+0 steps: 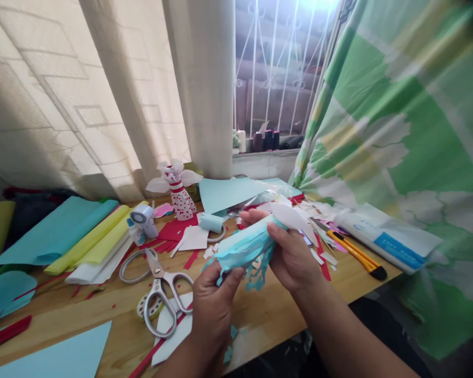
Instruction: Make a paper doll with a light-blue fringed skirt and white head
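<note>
Two grips: left hand [216,313], right hand [293,257], clamped on blue tissue paper [244,250] held between.

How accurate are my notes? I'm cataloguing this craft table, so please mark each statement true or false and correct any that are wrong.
1. The left hand and right hand both grip crumpled pale blue tissue paper. True.
2. The right hand holds the silver scissors. False: they lie on the wooden table, and neither hand touches them.
3. An orange utility knife lies on the table to the right of the hands. True.
4. The window has no bars. False: white metal bars with scrollwork cover it.
</note>
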Motion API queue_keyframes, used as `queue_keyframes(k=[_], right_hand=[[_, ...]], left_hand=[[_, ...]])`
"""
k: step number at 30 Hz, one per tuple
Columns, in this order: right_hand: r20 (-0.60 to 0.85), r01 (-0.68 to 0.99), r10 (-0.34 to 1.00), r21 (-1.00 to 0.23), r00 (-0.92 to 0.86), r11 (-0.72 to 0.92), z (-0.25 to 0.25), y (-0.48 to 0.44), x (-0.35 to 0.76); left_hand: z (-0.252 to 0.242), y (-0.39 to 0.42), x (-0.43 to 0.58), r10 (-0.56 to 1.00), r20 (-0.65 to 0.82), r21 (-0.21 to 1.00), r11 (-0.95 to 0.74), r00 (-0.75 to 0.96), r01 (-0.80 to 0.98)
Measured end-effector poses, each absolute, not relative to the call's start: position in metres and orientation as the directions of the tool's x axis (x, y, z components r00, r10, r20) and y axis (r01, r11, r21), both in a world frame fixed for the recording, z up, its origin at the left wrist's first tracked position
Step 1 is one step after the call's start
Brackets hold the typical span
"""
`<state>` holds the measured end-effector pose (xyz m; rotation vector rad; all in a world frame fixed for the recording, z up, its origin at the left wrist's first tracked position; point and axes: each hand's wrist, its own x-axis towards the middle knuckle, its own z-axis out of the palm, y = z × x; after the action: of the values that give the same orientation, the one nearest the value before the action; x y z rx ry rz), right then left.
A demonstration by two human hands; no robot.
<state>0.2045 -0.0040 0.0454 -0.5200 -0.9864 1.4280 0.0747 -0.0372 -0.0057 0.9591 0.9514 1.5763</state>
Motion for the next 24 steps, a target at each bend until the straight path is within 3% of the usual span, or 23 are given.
queue_keyframes(k=[5, 9, 11, 13, 15, 19, 24], right_hand=[[0.263, -0.367, 0.960, -0.906, -0.098, 0.210, 0.047, 0.006, 0.219], [0.395, -0.089, 0.909, -0.918, -0.133, 0.386, 0.058, 0.015, 0.243], [0.428, -0.032, 0.858, -0.898, -0.284, 0.438, 0.069, 0.016, 0.251], [0.419, -0.017, 0.793, -0.888, -0.443, 0.460, 0.081, 0.016, 0.251], [0.384, 0.016, 0.771, -0.891, -0.509, 0.454, 0.091, 0.018, 0.246], [0.300, 0.069, 0.801, -0.919, -0.518, 0.388, 0.099, 0.024, 0.228], [0.276, 0.052, 0.803, -0.934, -0.529, 0.355, 0.097, 0.029, 0.209]], left_hand=[[-0.014, -0.039, 0.072, 0.994, 0.104, 0.942, -0.088, 0.031, -0.324], [-0.019, -0.035, 0.047, 0.953, -0.184, 0.974, 0.210, 0.239, -0.088], [-0.013, -0.028, 0.035, 0.975, -0.179, 0.980, 0.188, 0.129, -0.063], [-0.002, -0.020, 0.029, 0.992, -0.113, 0.979, 0.120, 0.050, -0.165], [0.010, -0.014, 0.031, 0.976, -0.132, 0.944, 0.177, 0.173, -0.278], [0.018, -0.011, 0.045, 0.909, -0.274, 0.836, 0.386, 0.313, -0.391], [0.009, -0.013, 0.053, 0.914, -0.215, 0.708, 0.388, 0.343, -0.590]])
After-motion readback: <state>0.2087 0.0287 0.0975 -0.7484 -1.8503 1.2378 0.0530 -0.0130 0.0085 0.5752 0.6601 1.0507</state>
